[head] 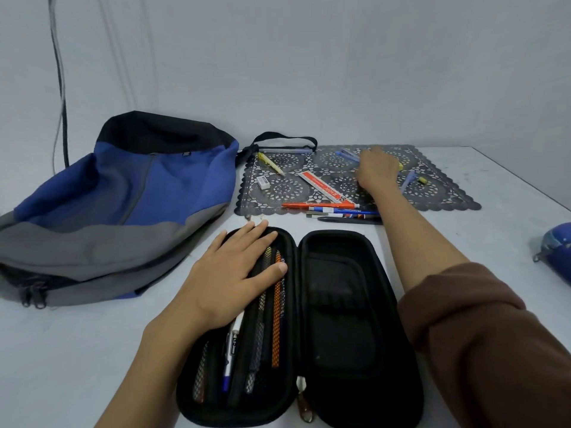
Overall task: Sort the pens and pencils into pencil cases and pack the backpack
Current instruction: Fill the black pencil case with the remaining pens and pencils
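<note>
Two hands were over a white table (92, 350). Beside a blue backpack (117, 193), the left hand (234, 273) lay flat, fingers slightly spread, on the open black pencil case (340, 319). The right hand (377, 168) reached among loose pens (321, 205) on a lace mat (441, 193), and I cannot tell how its fingers lay.

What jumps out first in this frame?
The open black pencil case front and centre, with the left hand flat on its pen-filled mesh half. Behind it the right hand reaches among loose pens on a dark lace mat; a blue-grey backpack lies at left.
</note>
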`<action>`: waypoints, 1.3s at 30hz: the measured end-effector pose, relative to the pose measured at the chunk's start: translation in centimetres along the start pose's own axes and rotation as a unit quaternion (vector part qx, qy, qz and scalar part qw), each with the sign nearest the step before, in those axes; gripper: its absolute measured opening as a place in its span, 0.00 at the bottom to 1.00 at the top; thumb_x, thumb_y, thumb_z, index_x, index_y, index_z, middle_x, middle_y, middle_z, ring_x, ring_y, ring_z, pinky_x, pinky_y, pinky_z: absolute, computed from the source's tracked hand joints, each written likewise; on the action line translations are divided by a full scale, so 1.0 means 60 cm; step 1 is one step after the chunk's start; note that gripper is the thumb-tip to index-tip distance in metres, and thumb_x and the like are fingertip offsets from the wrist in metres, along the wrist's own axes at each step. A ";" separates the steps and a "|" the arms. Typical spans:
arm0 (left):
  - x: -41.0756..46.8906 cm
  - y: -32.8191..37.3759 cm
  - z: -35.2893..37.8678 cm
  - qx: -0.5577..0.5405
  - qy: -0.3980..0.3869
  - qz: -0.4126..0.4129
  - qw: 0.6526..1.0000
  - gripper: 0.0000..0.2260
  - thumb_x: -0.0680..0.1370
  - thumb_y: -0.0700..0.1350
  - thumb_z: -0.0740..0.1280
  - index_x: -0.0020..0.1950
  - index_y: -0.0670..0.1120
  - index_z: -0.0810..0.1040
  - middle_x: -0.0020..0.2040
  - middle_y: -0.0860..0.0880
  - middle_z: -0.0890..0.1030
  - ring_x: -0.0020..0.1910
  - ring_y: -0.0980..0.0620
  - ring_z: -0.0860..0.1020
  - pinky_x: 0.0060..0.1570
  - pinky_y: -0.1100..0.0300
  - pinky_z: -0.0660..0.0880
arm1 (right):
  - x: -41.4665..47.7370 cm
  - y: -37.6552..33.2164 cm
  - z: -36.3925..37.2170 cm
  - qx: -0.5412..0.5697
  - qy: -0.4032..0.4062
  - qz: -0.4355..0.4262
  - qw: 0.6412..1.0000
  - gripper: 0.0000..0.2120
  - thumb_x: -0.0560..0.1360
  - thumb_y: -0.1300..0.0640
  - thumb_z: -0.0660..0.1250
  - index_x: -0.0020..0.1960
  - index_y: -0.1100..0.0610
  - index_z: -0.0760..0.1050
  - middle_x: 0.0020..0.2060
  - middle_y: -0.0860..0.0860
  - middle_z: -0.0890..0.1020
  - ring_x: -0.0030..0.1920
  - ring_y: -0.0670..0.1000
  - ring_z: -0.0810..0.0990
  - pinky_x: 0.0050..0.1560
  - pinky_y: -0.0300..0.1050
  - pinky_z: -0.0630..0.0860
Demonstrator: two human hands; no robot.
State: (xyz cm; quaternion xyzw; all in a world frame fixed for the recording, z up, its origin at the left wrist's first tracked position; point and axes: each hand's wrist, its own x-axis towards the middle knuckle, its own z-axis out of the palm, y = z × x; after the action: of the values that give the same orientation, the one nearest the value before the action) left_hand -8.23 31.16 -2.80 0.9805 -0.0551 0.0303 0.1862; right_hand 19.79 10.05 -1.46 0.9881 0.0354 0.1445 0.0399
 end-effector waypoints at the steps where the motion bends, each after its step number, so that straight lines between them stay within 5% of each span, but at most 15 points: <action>1: 0.000 0.000 0.000 -0.001 0.000 0.000 1.000 0.40 0.67 0.73 0.41 0.77 0.61 0.55 0.78 0.64 0.48 0.75 0.69 0.43 0.76 0.58 0.40 | 0.002 0.003 0.002 -0.006 -0.014 -0.003 1.000 0.12 0.79 0.60 0.60 0.59 0.63 0.76 0.56 0.60 0.79 0.53 0.62 0.80 0.56 0.60 0.77; 11: -0.002 0.001 -0.001 -0.008 0.004 0.003 1.000 0.39 0.68 0.73 0.42 0.77 0.61 0.57 0.78 0.65 0.49 0.75 0.70 0.43 0.76 0.58 0.41 | 0.009 0.005 -0.006 -0.025 -0.054 -0.024 0.998 0.17 0.79 0.63 0.60 0.68 0.61 0.71 0.62 0.60 0.78 0.55 0.62 0.80 0.57 0.59 0.77; 16: -0.003 0.001 -0.001 -0.013 0.007 0.004 1.000 0.39 0.68 0.74 0.42 0.77 0.61 0.58 0.77 0.65 0.49 0.74 0.71 0.42 0.76 0.60 0.40 | 0.015 0.011 -0.006 0.102 -0.062 0.010 0.993 0.17 0.78 0.58 0.60 0.64 0.65 0.71 0.54 0.61 0.80 0.52 0.61 0.79 0.57 0.60 0.76; 19: -0.003 0.001 -0.001 -0.010 0.006 0.002 1.000 0.39 0.68 0.73 0.42 0.76 0.62 0.58 0.77 0.65 0.49 0.74 0.71 0.42 0.76 0.59 0.40 | 0.017 0.030 -0.005 0.170 0.000 0.046 0.984 0.13 0.78 0.55 0.58 0.54 0.64 0.74 0.46 0.59 0.80 0.41 0.57 0.75 0.43 0.47 0.72; 23: -0.003 0.003 -0.002 -0.006 0.005 0.002 1.000 0.39 0.68 0.73 0.41 0.76 0.62 0.57 0.77 0.65 0.48 0.74 0.71 0.42 0.76 0.59 0.41 | 0.024 0.072 0.000 0.233 0.085 0.127 0.961 0.18 0.79 0.50 0.58 0.54 0.63 0.77 0.43 0.58 0.78 0.42 0.59 0.77 0.41 0.46 0.69; 28: -0.004 0.004 -0.003 -0.005 0.003 0.002 1.000 0.39 0.67 0.74 0.41 0.77 0.62 0.57 0.77 0.66 0.47 0.74 0.71 0.41 0.76 0.58 0.41 | 0.038 0.087 0.016 0.220 0.082 0.115 0.965 0.13 0.80 0.61 0.59 0.61 0.67 0.73 0.53 0.64 0.79 0.52 0.65 0.78 0.44 0.52 0.72; 33: -0.002 0.002 -0.001 -0.006 0.003 0.002 1.000 0.38 0.68 0.73 0.41 0.76 0.62 0.57 0.77 0.66 0.48 0.74 0.71 0.41 0.76 0.58 0.41 | 0.036 0.077 0.017 0.138 -0.002 0.041 0.990 0.11 0.79 0.63 0.60 0.58 0.65 0.75 0.51 0.61 0.80 0.51 0.61 0.79 0.44 0.49 0.71; 39: -0.003 0.001 -0.002 -0.006 0.003 0.003 1.000 0.38 0.68 0.73 0.42 0.76 0.62 0.57 0.77 0.66 0.48 0.74 0.71 0.41 0.76 0.58 0.41 | 0.026 0.070 0.017 0.088 0.000 0.045 0.995 0.09 0.79 0.61 0.63 0.53 0.65 0.78 0.45 0.59 0.80 0.42 0.59 0.78 0.40 0.47 0.72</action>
State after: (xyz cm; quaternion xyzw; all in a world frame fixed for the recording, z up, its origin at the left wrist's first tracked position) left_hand -8.40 31.15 -2.68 0.9790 -0.0582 0.0333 0.1925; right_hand 21.79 5.94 -1.61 0.9883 0.0035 0.1428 -0.0536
